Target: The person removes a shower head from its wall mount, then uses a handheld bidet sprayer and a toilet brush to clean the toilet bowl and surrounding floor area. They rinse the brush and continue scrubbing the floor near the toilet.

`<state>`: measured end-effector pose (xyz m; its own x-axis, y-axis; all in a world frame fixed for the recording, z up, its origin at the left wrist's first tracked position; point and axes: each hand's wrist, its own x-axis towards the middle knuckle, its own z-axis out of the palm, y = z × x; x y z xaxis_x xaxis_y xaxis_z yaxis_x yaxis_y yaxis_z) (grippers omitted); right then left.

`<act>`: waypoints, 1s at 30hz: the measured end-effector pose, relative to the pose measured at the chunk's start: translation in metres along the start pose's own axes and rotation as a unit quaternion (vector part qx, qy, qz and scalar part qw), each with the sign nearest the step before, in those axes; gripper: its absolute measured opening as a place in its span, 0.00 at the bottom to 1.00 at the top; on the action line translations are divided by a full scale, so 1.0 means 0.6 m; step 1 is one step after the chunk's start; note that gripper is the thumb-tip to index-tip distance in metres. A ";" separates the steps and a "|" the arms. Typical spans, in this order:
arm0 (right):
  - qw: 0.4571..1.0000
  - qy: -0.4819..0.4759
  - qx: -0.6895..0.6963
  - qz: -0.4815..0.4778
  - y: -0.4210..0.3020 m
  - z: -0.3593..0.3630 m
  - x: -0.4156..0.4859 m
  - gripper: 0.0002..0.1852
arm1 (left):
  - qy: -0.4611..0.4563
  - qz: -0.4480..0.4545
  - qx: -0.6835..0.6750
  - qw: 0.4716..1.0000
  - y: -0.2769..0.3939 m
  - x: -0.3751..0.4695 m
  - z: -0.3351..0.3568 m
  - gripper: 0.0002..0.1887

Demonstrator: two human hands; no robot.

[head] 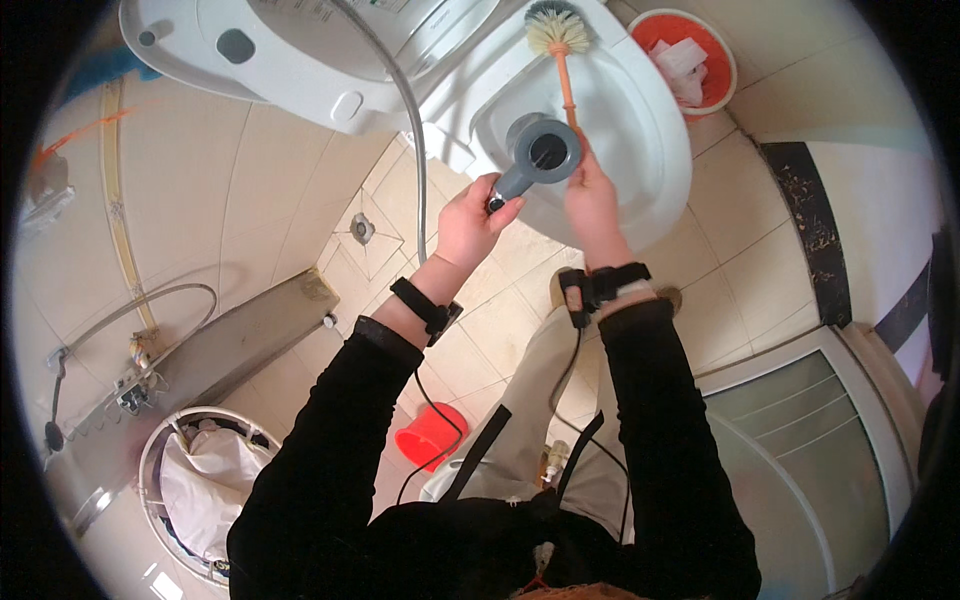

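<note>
My left hand grips the short handle of a grey round-headed fitting, which has a dark hollow middle and a shiny chrome end by my thumb. In my right hand is the orange handle of a toilet brush. Its pale bristles point away from me, over the far part of the white toilet. The grey fitting hides part of the brush handle and of my right fingers. Both hands are above the near side of the bowl, close together.
A grey flexible hose runs down left of the toilet. An orange-lined bin holding crumpled paper stands at the far right. A floor drain, red bucket, laundry basket and glass-panelled door surround me. Cables hang from my wrist straps.
</note>
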<state>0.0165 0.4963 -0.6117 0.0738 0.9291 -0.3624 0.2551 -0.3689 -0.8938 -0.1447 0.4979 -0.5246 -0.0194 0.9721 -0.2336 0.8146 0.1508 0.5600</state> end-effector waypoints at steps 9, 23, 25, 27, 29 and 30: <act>0.998 0.011 0.026 -0.048 -0.053 0.019 -0.071 0.24 | 0.017 0.058 0.013 0.998 -0.053 -0.026 -0.042 0.23; 0.972 0.021 0.233 0.013 -0.132 0.033 -0.025 0.21 | 0.094 0.115 0.001 0.989 -0.001 0.071 -0.074 0.24; 0.991 -0.041 0.128 0.001 -0.111 0.052 -0.027 0.21 | 0.098 0.156 0.047 0.982 0.012 0.095 -0.078 0.24; 0.990 -0.089 0.094 0.048 -0.063 0.067 -0.076 0.21 | 0.119 0.196 0.096 0.969 0.028 0.130 -0.079 0.25; 0.981 -0.097 0.134 0.101 -0.007 0.071 -0.132 0.22 | 0.151 0.240 0.148 0.948 0.045 0.159 -0.074 0.25; 0.979 -0.070 0.153 0.113 0.017 0.069 -0.154 0.22 | 0.127 0.217 0.171 0.953 0.054 0.175 -0.073 0.26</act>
<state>-0.0274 0.4058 -0.5983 -0.0433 0.8177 -0.5740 -0.0553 -0.5756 -0.8159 -0.1459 0.6126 -0.4962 0.2579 0.9484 0.1847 0.9180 -0.3001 0.2592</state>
